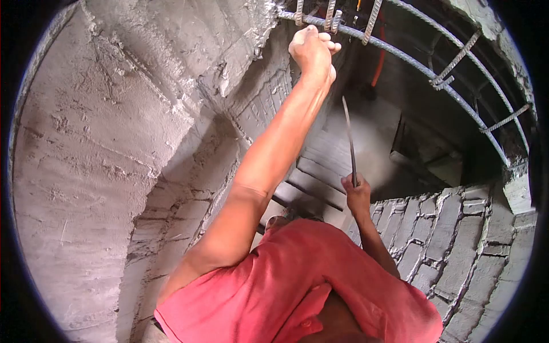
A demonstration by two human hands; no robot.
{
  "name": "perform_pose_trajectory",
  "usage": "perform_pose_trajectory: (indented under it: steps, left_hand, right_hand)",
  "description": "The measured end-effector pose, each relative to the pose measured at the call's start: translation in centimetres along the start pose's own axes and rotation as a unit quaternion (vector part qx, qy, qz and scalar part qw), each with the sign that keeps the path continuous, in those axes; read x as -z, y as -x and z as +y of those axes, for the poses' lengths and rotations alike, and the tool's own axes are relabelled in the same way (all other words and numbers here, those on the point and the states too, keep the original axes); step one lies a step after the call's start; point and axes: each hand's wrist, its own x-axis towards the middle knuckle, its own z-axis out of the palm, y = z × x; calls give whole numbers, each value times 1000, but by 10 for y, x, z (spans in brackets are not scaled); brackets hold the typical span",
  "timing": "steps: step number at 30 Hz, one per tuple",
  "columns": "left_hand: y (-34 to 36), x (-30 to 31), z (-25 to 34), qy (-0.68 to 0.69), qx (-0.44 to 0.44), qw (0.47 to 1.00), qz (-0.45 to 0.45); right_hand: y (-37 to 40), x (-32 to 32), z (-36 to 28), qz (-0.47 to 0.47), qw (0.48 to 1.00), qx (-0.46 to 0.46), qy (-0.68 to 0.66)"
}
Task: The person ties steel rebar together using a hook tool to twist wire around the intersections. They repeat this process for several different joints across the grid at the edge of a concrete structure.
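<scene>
My left hand [313,54] is raised at the end of a stretched arm, its fingers curled into a fist. It is right at the underside of a curved steel reinforcing bar [400,56]; whether the fingers hold anything is hidden. Lower down, my right hand [357,191] grips the bottom end of a long thin metal rod [350,134]. The rod points upward, narrows toward its tip and touches nothing that I can make out.
Rough plastered wall [86,143] fills the left side. Grey brickwork [452,240] lies at lower right. Short ribbed cross bars [457,57] join the curved bars overhead. An orange strip [378,68] hangs in the dark opening. Slatted boards [320,177] show below.
</scene>
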Motion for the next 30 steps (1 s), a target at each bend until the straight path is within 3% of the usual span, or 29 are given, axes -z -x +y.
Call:
perform_pose_trajectory:
  steps: [3,7,11,15,17,19,21,22,26,29,30]
  left_hand:
    - [4,1,-2,-28,30,999,-11]
    - [-3,0,-16,88,103,991,-14]
    - [-5,-4,-31,148,91,985,-11]
    - [3,-23,-34,221,178,957,59]
    - [-1,-27,-33,253,161,954,-2]
    - [-10,-32,-37,295,174,938,-41]
    - [-25,-34,-46,403,151,895,-116]
    - [-29,-33,-48,399,150,901,-79]
    - [-50,-35,-69,411,156,887,-140]
    - [-61,-36,-73,371,63,910,-176]
    - [-62,-36,-72,382,82,905,-169]
  right_hand:
    - [-3,-6,-4,25,998,-4,-58]
    - [-13,-20,-11,8,994,26,-106]
    - [-25,-41,-11,13,992,42,-119]
    - [-21,-54,-11,11,985,-16,-170]
    - [-20,-56,-14,-1,977,-53,-207]
    - [-12,-53,-13,4,973,-24,-229]
    - [-1,-45,-16,5,979,-71,-189]
    - [4,-39,-24,16,989,-78,-126]
    - [16,-27,-17,20,991,-94,-97]
    - [25,-25,-12,41,993,-92,-65]
    - [28,-24,-13,48,992,-96,-65]
